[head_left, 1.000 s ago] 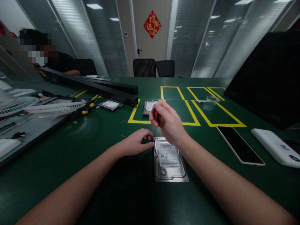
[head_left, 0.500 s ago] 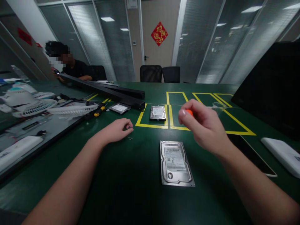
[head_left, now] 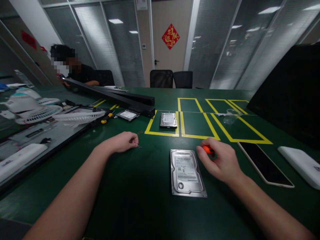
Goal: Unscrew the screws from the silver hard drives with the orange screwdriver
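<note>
A silver hard drive (head_left: 187, 173) lies label up on the green table, between my two hands. My right hand (head_left: 221, 160) is closed around a small orange-red object (head_left: 207, 149), just off the drive's upper right edge; most of that object is hidden in the fingers. My left hand (head_left: 125, 141) rests on the table with thumb and forefinger pinched together. Tiny metal bits (head_left: 140, 147), perhaps screws, lie right at its fingertips. Whether the pinch holds one I cannot make out.
A second hard drive (head_left: 168, 120) sits inside a yellow taped square, a third (head_left: 128, 115) left of it. A yellow-black screwdriver (head_left: 107, 118), long black bars (head_left: 125, 100) and fan parts (head_left: 32, 110) lie left. To the right are a phone (head_left: 267, 165), a plastic cup (head_left: 231, 116) and a white box (head_left: 300, 165).
My right hand has come down and nearer with the orange-red object, from above the taped squares to beside the hard drive. My left fingers have closed into a pinch and shifted slightly left.
</note>
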`<state>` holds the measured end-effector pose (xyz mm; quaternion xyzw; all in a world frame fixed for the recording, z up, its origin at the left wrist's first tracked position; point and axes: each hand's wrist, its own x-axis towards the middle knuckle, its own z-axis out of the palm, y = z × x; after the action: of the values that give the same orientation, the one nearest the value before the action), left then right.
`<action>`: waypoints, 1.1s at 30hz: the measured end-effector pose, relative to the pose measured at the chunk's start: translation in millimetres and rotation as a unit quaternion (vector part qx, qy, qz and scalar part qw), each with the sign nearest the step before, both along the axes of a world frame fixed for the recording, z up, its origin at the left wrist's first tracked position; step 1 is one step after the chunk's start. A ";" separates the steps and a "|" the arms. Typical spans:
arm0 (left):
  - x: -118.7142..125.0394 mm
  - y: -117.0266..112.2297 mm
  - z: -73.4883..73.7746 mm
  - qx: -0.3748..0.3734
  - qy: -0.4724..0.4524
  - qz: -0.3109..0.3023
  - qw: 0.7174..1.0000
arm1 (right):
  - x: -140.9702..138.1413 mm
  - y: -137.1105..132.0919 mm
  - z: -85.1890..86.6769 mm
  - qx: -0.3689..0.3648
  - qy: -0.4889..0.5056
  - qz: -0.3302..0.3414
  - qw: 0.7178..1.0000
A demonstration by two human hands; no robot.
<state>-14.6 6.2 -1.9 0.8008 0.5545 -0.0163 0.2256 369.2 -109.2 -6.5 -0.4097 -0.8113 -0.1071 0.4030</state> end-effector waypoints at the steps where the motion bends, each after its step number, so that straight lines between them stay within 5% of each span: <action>1: -0.6 0.4 -0.1 0.010 -0.006 -0.002 1.000 | -0.1 -0.1 0.2 -0.002 0.002 0.000 1.000; 5: 14.3 -6.4 5.6 0.085 -0.073 -0.029 0.993 | -3.7 -0.8 -1.3 -0.016 0.003 0.011 1.000; 9: 66.1 -31.2 10.0 0.120 -0.200 -0.088 0.968 | -15.8 -2.3 -6.7 -0.062 -0.039 0.049 0.996; 15: 128.0 -64.0 -9.1 0.090 -0.355 -0.163 0.916 | -31.4 -6.4 -16.2 -0.059 -0.080 0.064 0.993; 19: 133.7 -67.1 -20.8 0.073 -0.410 -0.139 0.899 | -33.2 -7.5 -16.0 -0.060 -0.075 0.070 0.993; 26: 138.6 -65.3 -25.7 -0.076 -0.509 -0.085 0.853 | -28.0 -8.5 -15.5 -0.050 -0.064 0.078 0.994; 33: 138.2 -66.6 -23.4 0.006 -0.461 -0.075 0.884 | -26.9 -6.0 -15.8 -0.076 -0.077 0.082 0.991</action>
<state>123.6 -60.4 -25.4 0.7584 0.3266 0.3417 0.4488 342.3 -115.2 -22.3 -0.3618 -0.8765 -0.0434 0.3144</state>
